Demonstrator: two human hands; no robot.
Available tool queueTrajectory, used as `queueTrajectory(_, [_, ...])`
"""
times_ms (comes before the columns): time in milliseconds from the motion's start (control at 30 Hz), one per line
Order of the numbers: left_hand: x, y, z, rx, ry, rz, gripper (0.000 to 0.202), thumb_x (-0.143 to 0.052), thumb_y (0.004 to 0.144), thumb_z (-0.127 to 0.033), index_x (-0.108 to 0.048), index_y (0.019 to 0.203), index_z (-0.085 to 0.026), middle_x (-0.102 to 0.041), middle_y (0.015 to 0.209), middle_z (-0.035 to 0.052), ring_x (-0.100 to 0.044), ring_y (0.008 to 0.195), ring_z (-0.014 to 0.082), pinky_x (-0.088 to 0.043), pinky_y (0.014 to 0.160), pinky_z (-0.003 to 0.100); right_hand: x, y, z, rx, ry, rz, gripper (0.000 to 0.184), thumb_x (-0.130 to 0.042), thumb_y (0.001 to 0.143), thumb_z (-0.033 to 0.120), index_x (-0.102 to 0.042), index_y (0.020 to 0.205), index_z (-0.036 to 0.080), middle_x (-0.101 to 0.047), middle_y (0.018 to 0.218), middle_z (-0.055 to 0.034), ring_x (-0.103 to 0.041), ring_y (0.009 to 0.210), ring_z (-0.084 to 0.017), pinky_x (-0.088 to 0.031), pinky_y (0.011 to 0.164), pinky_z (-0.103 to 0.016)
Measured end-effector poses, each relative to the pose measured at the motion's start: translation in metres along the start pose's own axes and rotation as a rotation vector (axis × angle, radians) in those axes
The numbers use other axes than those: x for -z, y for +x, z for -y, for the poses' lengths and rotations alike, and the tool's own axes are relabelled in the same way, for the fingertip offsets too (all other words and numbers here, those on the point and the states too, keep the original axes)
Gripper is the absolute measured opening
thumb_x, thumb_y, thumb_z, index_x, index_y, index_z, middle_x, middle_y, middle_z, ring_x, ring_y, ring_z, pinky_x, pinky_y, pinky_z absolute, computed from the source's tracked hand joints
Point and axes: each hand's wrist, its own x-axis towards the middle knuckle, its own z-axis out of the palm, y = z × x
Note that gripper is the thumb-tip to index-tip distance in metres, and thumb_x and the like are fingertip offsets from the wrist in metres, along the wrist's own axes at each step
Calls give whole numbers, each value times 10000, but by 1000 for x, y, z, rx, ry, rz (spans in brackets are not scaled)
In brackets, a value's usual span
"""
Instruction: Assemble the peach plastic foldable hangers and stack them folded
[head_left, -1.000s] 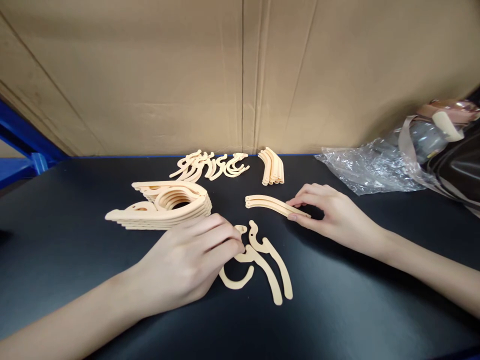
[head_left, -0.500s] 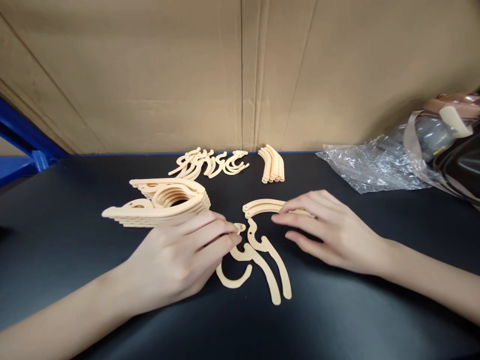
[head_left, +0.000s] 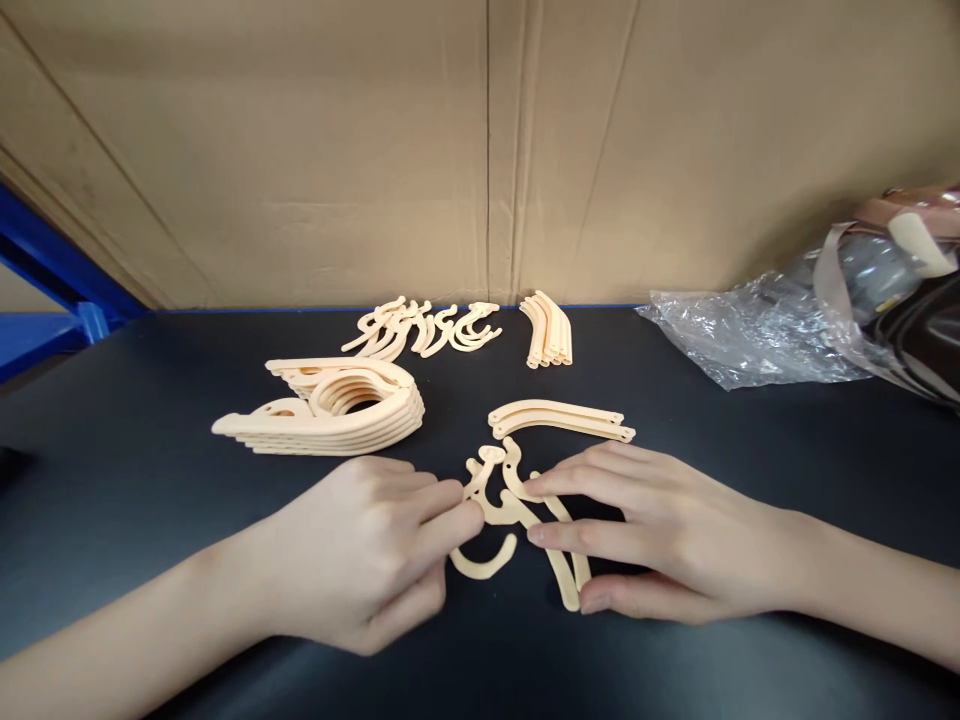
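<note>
Cream plastic hanger parts lie in front of me on the black tabletop. My left hand (head_left: 375,550) is closed, its fingertips on a hanger hook (head_left: 486,570) whose middle they hide. Beside it lie two hanger arms, the nearer one (head_left: 559,570) and the farther one (head_left: 511,465). My right hand (head_left: 652,530) has its fingers stretched apart, low over these two arms, with fingertips touching or just over them. Just beyond, two curved strips (head_left: 562,412) rest side by side.
A stack of folded hangers (head_left: 330,435) stands at the left. Behind are a pile of loose hooks and arms (head_left: 390,330) and a bundle of curved strips (head_left: 546,330). Clear plastic wrap (head_left: 727,335) and a dark bag (head_left: 919,335) lie at the right, before a cardboard wall (head_left: 337,150).
My right hand has come down and toward me from the curved strips to the hanger arms. My left hand has shifted slightly, and more of the hook's top shows.
</note>
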Motion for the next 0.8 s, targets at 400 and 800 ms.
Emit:
queueTrajectory(400, [-3,2,-4,-69,37,3,204,-475,969,-323,-564,849,-184,-504,687,-8,-417,501,148,-298,455,300,0,-1,2,34,6,-121,202,-528,977,270,-662,1063,146,-712,1142,-100,-666,1046,-200,-550,874,-306])
queueTrajectory(800, [1,10,-18,-139,-96,-145,209,-408,885,-161,-606,818,-154,-514,682,21,-385,492,138,-333,413,265,-2,1,5,-13,-75,-250,272,-586,955,203,-589,1216,123,-716,931,-48,-628,752,-142,-500,644,-277])
